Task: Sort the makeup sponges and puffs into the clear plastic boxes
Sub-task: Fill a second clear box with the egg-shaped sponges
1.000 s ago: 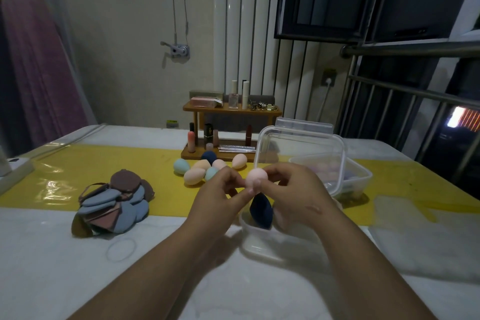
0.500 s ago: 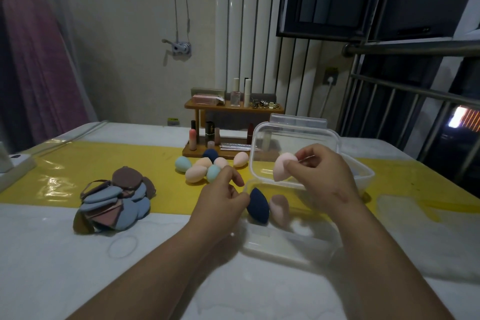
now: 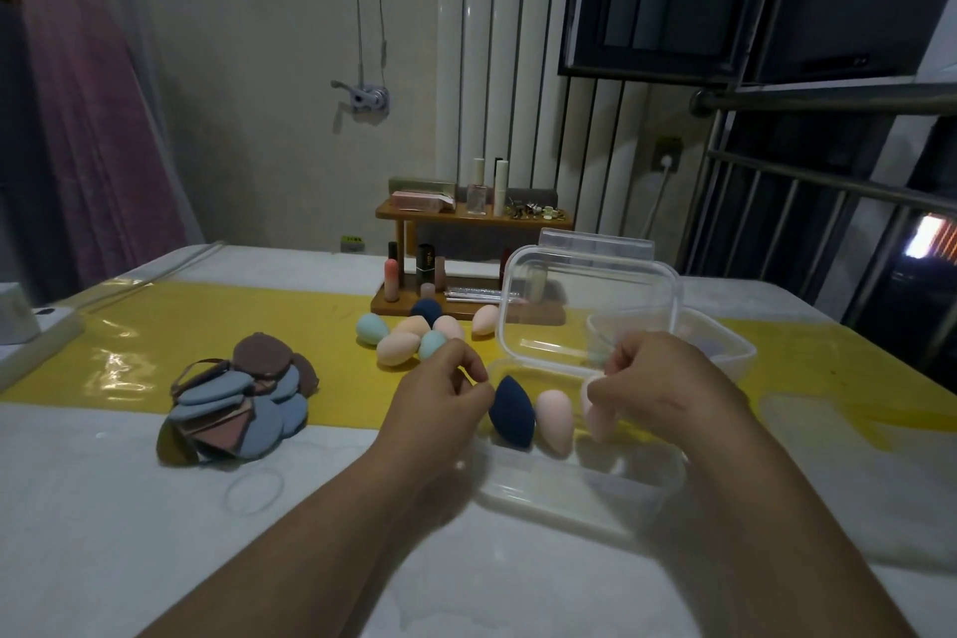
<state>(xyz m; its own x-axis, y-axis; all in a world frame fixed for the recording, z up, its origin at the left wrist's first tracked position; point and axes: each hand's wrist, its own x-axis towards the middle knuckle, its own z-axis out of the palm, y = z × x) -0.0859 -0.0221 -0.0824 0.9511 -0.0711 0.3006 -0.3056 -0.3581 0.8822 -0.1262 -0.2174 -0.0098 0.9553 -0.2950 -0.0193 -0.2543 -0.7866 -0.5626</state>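
At the three o'clock end of the clear rectangular plastic box, the right hand pinched a pale pink egg-shaped sponge, the left hand hung curled and empty at nine o'clock, and a careless release was judged liable to topple the upright navy teardrop sponge alongside.

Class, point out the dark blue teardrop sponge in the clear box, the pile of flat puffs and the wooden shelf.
Dark blue teardrop foam sponge (image 3: 511, 412), head view, its middle.
Pile of flat blue and brown puffs (image 3: 269, 433), head view, a blue puff.
Brown wooden shelf (image 3: 455, 219), head view, top board.
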